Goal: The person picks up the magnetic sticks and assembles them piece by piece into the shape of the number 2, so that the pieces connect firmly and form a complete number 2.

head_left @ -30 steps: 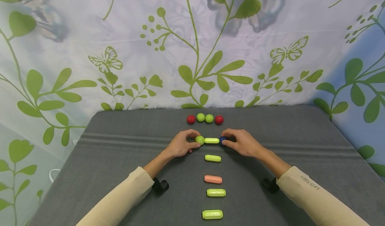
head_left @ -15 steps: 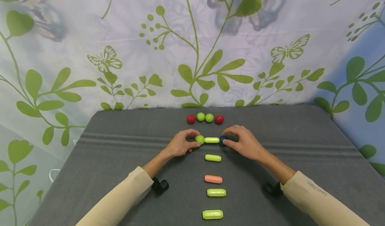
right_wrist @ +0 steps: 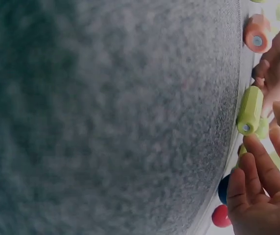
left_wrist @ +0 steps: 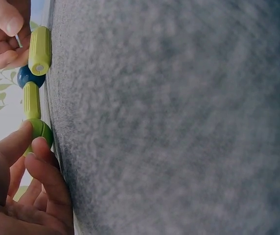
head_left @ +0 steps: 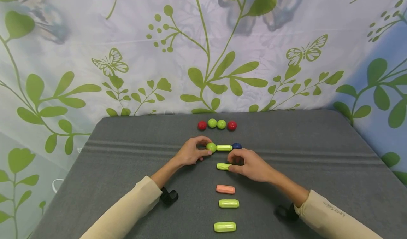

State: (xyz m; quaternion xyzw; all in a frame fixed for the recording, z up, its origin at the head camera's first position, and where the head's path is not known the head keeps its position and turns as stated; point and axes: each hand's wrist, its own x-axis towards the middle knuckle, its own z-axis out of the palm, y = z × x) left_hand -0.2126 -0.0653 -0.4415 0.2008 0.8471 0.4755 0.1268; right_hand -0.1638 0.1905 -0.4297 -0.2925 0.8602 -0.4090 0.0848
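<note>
Left hand [head_left: 190, 153] pinching green plastic ball [head_left: 211, 147] at end of short lime-green rod [head_left: 224, 147] with dark blue ball [head_left: 236, 146]; right hand [head_left: 249, 165] gripping second lime-green rod [head_left: 223, 166] on grey surface [head_left: 127, 168]. Best lifted level, chain held steady.

We see a dark grey cloth [head_left: 127, 168] with faint paler stripes, and behind it a white curtain [head_left: 159, 55] printed with green leaves and butterflies. On the cloth lie lime-green sticks [head_left: 228, 203], one salmon-pink stick [head_left: 225, 189], red balls [head_left: 201, 125], green balls [head_left: 212, 123] and a dark blue ball [head_left: 236, 146].
</note>
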